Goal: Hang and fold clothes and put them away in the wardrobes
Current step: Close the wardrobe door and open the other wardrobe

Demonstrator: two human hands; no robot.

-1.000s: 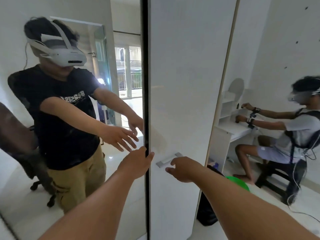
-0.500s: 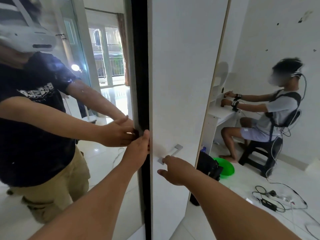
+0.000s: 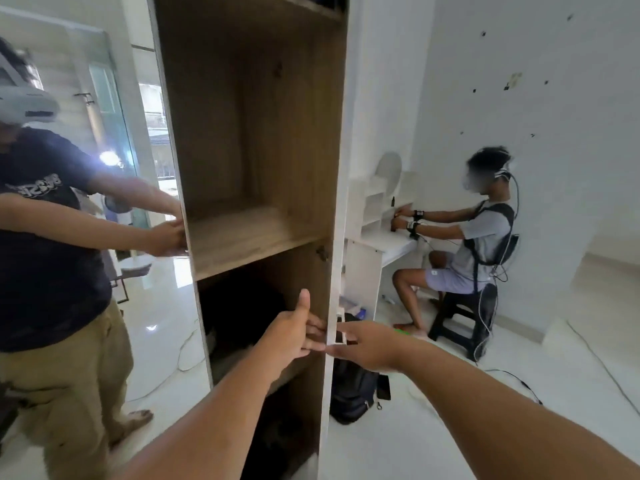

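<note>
Both bare hands meet at the front edge of a white wardrobe door, which stands swung open and is seen almost edge-on. The left hand reaches from the inner side with its thumb pointing straight up and its fingers extended against the door's edge. The right hand comes from the outer side, its fingers reaching to the small white bar handle on the door's face; whether they curl round the handle cannot be told, as the fingertips are hidden behind the door's edge.

Just left of the door, the tall wood-lined wardrobe compartment stands open. Its upper section shows a bare brown shelf board. The lower section below that shelf is dark, with dim shapes inside that are too shadowed to identify.

Left of the compartment, a mirrored panel reflects the person in a dark T-shirt, tan trousers and a white headset, arms stretched forward.

On the floor just right of the door lies a black backpack. Farther right, a second person in a grey shirt and shorts sits on a dark stool at a white desk, both hands on the desktop. Cables trail across the pale tiled floor.
</note>
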